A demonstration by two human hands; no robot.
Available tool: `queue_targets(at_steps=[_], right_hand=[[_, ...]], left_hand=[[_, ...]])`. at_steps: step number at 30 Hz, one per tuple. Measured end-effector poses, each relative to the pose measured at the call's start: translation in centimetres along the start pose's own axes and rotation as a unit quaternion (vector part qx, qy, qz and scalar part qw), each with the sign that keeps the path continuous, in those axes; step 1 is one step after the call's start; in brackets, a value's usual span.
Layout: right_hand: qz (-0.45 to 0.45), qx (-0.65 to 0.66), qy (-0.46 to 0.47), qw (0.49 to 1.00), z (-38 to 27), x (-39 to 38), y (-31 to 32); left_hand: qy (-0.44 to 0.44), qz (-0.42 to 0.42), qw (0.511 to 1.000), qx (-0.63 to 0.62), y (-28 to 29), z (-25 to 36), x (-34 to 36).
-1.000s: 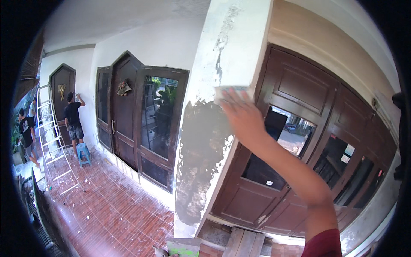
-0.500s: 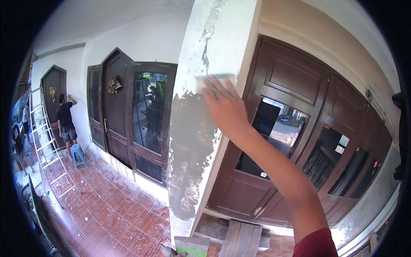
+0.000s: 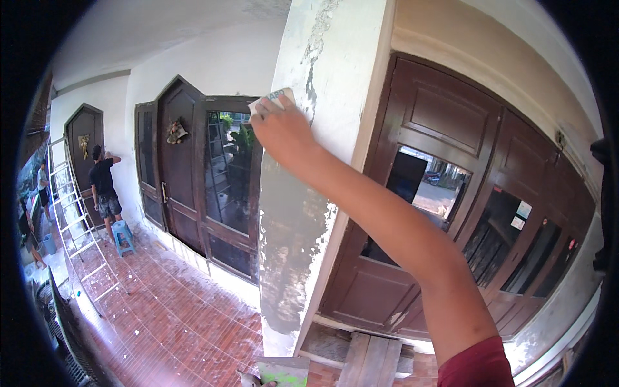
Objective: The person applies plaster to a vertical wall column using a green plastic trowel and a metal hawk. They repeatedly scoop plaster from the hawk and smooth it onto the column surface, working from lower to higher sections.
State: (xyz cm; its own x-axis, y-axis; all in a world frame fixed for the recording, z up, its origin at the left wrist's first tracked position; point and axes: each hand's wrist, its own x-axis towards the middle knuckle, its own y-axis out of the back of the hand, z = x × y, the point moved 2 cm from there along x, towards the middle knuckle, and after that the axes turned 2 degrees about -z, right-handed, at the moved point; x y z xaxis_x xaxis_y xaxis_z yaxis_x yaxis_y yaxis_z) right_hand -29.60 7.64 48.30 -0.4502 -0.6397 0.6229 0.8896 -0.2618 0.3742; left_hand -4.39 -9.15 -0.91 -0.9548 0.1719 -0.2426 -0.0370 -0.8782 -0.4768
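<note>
My right hand [image 3: 282,128] grips a flat, pale card-like spreader [image 3: 276,98] at the left edge of a white pillar [image 3: 348,71]. Below that hand, a broad patch of wet-looking grey filler [image 3: 290,226] covers the pillar's face, ragged along its right side. A thin rough grey streak runs up the pillar above. At the bottom edge of the picture, my left hand [image 3: 265,383] shows only in part, its fingers closed at a grey flat board [image 3: 284,370] smeared with bright green. Most of the left hand is cut off.
Brown doors [image 3: 445,116] with glass panes stand right of the pillar, above a wooden plank bench [image 3: 371,361]. At left, a person [image 3: 103,184] works at the wall beside a blue stool [image 3: 122,237] and a metal ladder [image 3: 74,219]. White debris specks the red tiled floor [image 3: 174,303].
My right hand has moved left and slightly up with the spreader, from the middle of the pillar's face to its left edge. The board below has shifted slightly left.
</note>
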Motion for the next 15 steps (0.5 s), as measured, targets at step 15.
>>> queue_targets(at_steps=[15], right_hand=[[0.093,-0.008,-0.058,0.994,3.3,-10.6,5.1]], left_hand=[[0.025,-0.029,0.999,-0.037,2.6,-0.9,1.3]])
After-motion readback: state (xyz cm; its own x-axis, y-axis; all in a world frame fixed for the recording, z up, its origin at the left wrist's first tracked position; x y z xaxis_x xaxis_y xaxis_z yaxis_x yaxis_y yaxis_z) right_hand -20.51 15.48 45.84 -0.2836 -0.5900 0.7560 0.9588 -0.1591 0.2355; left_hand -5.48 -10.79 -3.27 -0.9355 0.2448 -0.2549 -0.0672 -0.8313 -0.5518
